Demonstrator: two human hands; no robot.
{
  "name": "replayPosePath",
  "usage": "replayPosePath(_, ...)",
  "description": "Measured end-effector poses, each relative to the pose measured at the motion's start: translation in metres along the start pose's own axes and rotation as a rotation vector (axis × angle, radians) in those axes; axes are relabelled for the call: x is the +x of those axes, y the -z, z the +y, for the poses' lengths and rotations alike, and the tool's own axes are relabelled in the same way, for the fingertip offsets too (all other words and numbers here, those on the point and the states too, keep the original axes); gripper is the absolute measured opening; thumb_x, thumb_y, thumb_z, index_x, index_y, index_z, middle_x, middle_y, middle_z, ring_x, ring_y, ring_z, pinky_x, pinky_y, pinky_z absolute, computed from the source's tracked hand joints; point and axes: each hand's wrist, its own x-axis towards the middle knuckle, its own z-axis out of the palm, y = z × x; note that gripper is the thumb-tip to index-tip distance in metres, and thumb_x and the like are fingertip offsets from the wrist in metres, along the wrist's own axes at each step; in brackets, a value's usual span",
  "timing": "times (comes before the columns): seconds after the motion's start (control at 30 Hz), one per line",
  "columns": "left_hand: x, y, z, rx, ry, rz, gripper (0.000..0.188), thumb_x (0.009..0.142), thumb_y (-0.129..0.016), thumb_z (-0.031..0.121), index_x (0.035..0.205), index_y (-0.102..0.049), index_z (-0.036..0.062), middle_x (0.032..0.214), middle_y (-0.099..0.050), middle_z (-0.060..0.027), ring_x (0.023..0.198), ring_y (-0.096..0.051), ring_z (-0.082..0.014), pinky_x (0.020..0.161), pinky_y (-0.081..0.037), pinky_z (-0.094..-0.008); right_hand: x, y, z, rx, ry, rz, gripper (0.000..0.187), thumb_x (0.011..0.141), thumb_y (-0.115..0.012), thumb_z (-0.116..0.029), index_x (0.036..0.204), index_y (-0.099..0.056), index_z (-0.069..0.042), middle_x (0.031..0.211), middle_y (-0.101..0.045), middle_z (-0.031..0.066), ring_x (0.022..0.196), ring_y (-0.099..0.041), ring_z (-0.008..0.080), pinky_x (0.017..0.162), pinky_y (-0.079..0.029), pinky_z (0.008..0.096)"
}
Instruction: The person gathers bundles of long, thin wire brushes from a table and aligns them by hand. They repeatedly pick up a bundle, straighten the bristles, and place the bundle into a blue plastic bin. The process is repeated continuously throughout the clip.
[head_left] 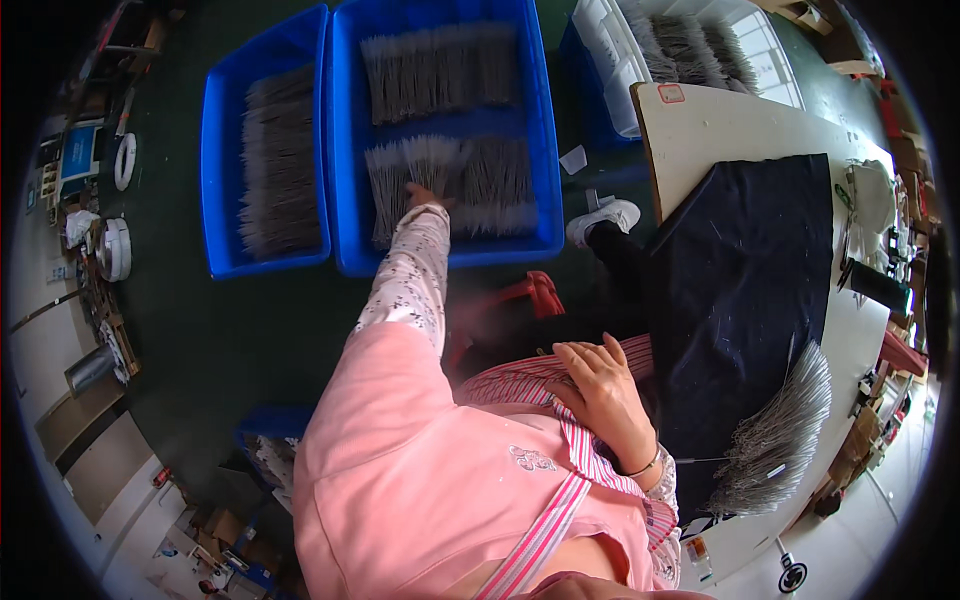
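From my remote seat I see the left hand reaching down into the middle blue tub, its fingers at a bunch of thin strands with pale tips in the front row; the hand is small and partly lost against the strands, so I cannot tell whether it grasps them or only touches them. My right hand is free, its fingers loosely spread against the striped apron at the waist; I see nothing held in it.

As for progress, I judge the work well under way; the back row of strands lies lined up behind the front one in the same tub, the left blue tub holds a long row of its own, and the white crate at the upper right holds more bunches. Not everything is in containers, though; a loose fan of strands lies on the dark cloth over the table, to my right, and I take it as the part left to deal with; whether the rows in the tubs count as finished or waiting, I cannot tell from here.
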Motion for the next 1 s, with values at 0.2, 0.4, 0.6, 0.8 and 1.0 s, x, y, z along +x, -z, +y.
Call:
replayPosePath(0.2, 0.038, -0.033, 0.0, 0.007, 0.089, -0.213, 0.109, 0.074, -0.068, 0.057, 0.145, -0.008, -0.0001, 0.147, -0.028, -0.0212, 0.133, -0.034, -0.0353, 0.109, -0.032, -0.0476, 0.013, -0.002, 0.004, -0.007, -0.016, 0.008, 0.046, 0.077, -0.068, -0.022, 0.117, -0.054, -0.004, 0.102, -0.062, 0.0112, 0.096, -0.058, 0.0275, 0.095, -0.039, 0.0471)
replayPosePath(0.4, 0.126, -0.108, -0.055, 0.489, -0.022, -0.253, 0.119, 0.07, -0.044, 0.081, 0.147, 0.001, 0.0036, 0.154, -0.007, -0.0175, 0.142, -0.011, -0.0318, 0.115, -0.012, -0.0448, 0.016, -0.006, 0.015, -0.015, 0.059, 0.022, 0.042, 0.077, -0.068, -0.025, 0.113, -0.055, -0.006, 0.09, -0.063, 0.0112, 0.084, -0.061, 0.0271, 0.09, -0.044, 0.0472)
replayPosePath(0.6, 0.054, -0.032, -0.016, 0.178, 0.11, -0.283, 0.14, 0.054, -0.077, 0.067, 0.146, 0.006, 0.0046, 0.153, -0.011, -0.017, 0.141, -0.017, -0.0283, 0.115, -0.021, -0.0382, 0.012, -0.006, 0.011, 0.026, 0.07, 0.08, 0.04, 0.08, -0.066, -0.027, 0.111, -0.057, -0.004, 0.093, -0.065, 0.0109, 0.085, -0.062, 0.0272, 0.085, -0.045, 0.0424)
replayPosePath(0.8, 0.014, -0.005, -0.009, 0.163, -0.037, -0.234, 0.123, 0.053, -0.081, 0.061, 0.138, -0.017, -0.0024, 0.139, -0.032, -0.0224, 0.127, -0.037, -0.034, 0.105, -0.033, -0.0415, -0.006, -0.008, 0.021, -0.034, 0.117, 0.179, 0.043, 0.079, -0.067, -0.029, 0.11, -0.057, -0.002, 0.089, -0.064, 0.0116, 0.082, -0.061, 0.0272, 0.08, -0.044, 0.0383)
replayPosePath(1.0, -0.011, 0.037, 0.027, -0.007, -0.078, -0.099, 0.1, 0.059, -0.08, 0.056, 0.125, -0.04, -0.0085, 0.121, -0.052, -0.0271, 0.11, -0.055, -0.039, 0.095, -0.044, -0.0444, -0.032, -0.011, 0.025, -0.026, 0.025, 0.34, 0.03, 0.077, -0.067, -0.03, 0.092, -0.056, -0.006, 0.075, -0.061, 0.0103, 0.076, -0.061, 0.0278, 0.074, -0.044, 0.041)
